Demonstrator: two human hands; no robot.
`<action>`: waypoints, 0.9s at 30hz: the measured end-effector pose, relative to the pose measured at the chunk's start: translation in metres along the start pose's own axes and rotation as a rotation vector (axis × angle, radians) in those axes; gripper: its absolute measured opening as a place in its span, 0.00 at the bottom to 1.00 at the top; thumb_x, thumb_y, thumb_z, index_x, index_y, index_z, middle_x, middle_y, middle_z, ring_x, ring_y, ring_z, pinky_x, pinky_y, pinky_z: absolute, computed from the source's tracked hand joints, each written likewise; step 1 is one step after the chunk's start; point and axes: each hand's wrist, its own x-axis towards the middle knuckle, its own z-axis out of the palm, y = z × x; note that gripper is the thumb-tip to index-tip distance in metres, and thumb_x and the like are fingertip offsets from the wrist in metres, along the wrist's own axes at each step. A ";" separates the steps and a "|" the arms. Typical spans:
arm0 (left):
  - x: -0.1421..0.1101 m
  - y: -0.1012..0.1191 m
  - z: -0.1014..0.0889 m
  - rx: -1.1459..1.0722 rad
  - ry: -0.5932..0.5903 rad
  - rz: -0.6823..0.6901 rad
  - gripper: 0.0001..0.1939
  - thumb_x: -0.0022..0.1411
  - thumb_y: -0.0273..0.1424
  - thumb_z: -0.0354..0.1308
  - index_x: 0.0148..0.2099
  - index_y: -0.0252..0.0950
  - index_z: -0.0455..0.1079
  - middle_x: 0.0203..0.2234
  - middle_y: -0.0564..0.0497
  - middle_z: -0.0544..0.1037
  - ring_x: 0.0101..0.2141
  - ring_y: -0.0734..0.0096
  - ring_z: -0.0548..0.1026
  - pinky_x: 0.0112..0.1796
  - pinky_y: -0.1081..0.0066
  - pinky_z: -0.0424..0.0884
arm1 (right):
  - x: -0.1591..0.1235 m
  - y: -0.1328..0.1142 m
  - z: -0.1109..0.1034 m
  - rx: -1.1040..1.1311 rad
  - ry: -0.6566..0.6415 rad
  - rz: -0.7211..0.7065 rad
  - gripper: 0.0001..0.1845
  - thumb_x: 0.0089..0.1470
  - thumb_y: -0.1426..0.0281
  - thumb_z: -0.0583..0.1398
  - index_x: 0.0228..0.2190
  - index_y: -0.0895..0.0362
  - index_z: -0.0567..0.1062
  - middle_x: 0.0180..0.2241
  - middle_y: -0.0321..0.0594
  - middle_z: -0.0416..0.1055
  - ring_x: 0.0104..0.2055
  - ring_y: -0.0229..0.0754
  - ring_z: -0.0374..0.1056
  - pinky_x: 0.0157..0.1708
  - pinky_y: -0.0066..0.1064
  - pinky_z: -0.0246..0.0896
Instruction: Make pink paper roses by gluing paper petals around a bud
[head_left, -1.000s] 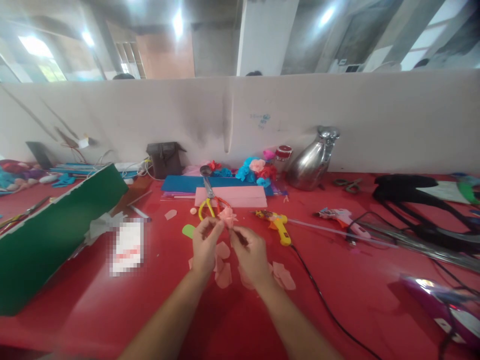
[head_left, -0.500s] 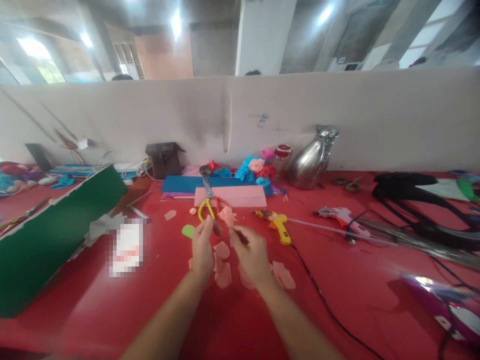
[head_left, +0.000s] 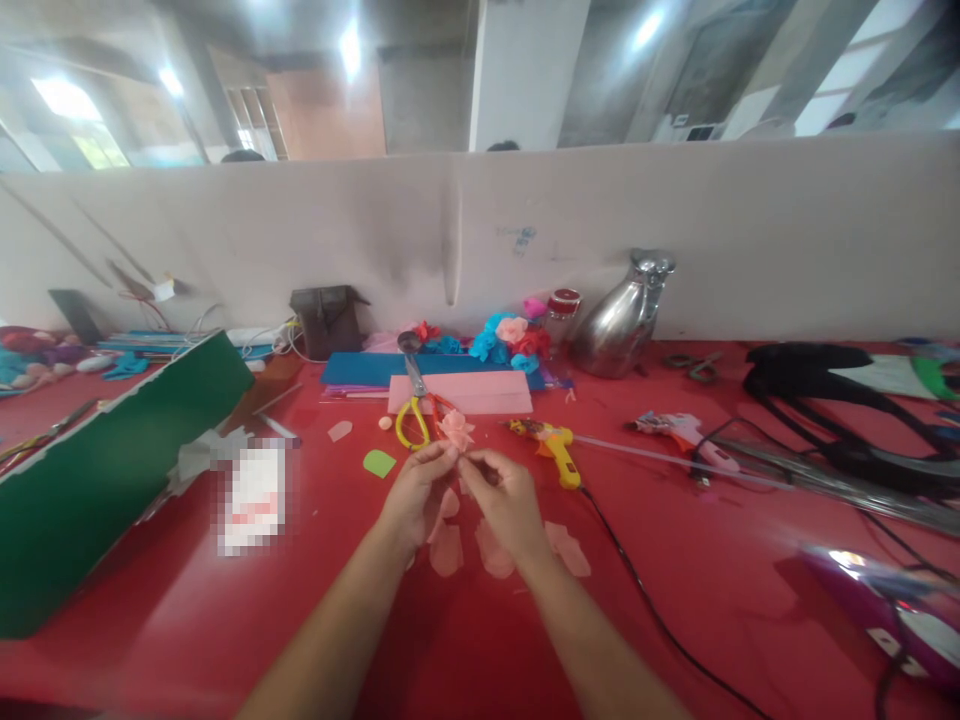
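My left hand (head_left: pixel 421 488) and right hand (head_left: pixel 510 497) pinch the pink paper flower (head_left: pixel 456 428) underneath; shaping appears underway, next requiring even pressure.

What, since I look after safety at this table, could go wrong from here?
The left hand and right hand pinch the pink flower at its base; squeezing hard might crush it. The yellow glue gun lies near the right hand; if hot, which doesn't show, it could burn. Loose pink petals lie below the hands and could get swept aside.
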 end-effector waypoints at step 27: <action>-0.001 -0.010 0.008 0.019 -0.088 0.068 0.12 0.53 0.33 0.62 0.28 0.34 0.62 0.18 0.58 0.65 0.20 0.82 0.63 0.26 0.77 0.62 | 0.011 0.017 0.002 0.557 0.029 0.286 0.09 0.42 0.67 0.64 0.29 0.56 0.79 0.18 0.30 0.65 0.20 0.30 0.54 0.21 0.24 0.50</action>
